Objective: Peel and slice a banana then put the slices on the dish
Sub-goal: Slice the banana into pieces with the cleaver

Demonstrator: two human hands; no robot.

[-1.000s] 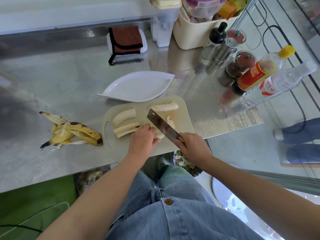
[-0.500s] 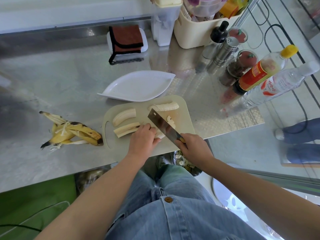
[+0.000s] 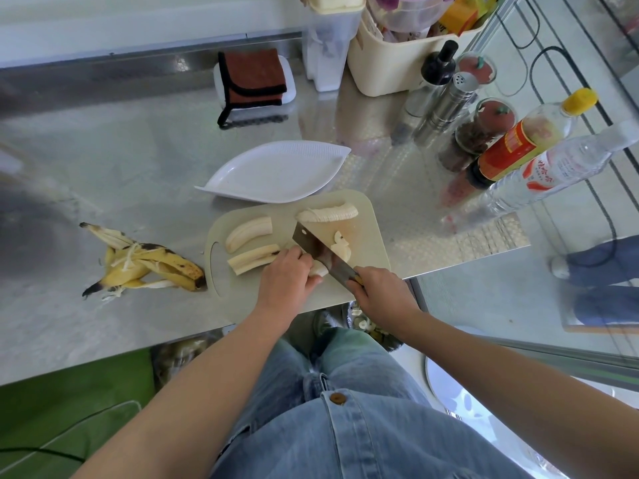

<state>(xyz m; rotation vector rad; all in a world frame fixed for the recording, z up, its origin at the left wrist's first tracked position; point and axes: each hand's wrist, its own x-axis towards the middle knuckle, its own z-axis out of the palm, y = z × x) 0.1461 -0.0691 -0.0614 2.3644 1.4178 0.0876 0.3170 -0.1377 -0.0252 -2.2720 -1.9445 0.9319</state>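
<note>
While the cleaver (image 3: 318,247) rests in the cut | L hand (image 3: 287,281) fingers curled, pinning banana piece (image 3: 317,270) on cutting board (image 3: 366,209) | R hand (image 3: 380,295) wrapped round handle | fruit soft, slick, bruises easy: hold light, close to blade | contact partly hidden, prob. fingertips

Brown cloth (image 3: 254,77), cream basket (image 3: 390,63), steel shaker (image 3: 449,102), yellow-capped bottle (image 3: 518,143); a jar (image 3: 484,127) perhaps holding spices.

Peeled banana halves (image 3: 249,233) lie flat on board (image 3: 364,219); slices (image 3: 340,248) at their 3 o'clock; white leaf-shaped dish (image 3: 276,174) at 12 o'clock.
</note>
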